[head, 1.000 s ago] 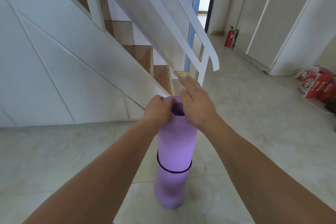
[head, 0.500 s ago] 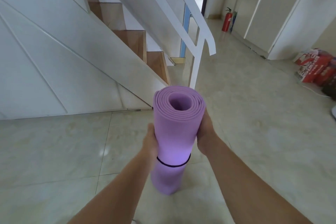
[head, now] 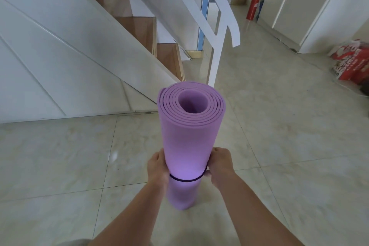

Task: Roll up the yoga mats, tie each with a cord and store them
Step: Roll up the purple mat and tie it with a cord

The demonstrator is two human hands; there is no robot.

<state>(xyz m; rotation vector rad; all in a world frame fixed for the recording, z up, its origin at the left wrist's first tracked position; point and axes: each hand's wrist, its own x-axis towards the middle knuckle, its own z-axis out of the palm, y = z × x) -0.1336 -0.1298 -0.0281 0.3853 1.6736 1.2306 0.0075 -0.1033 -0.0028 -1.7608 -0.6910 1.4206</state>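
A rolled purple yoga mat (head: 187, 138) is held upright in front of me, its spiral top end facing the camera. A thin black cord (head: 184, 180) circles it below the middle. My left hand (head: 157, 168) grips the roll's left side just above the cord. On the other side, my right hand (head: 220, 163) clasps the roll at the same height, fingertips touching the cord. The mat's bottom end hangs over the tiled floor; whether it touches I cannot tell.
A white staircase (head: 83, 46) with wooden steps and a white handrail post (head: 216, 60) rises ahead and to the left. White cabinet doors (head: 311, 6) line the right wall, with a red fire extinguisher (head: 252, 7) beside them. A red bag (head: 351, 62) lies at the right. Beige floor tiles (head: 279, 136) spread around.
Both hands slid from the mat's top end down its sides to near the cord. The mat has come up closer to the camera.
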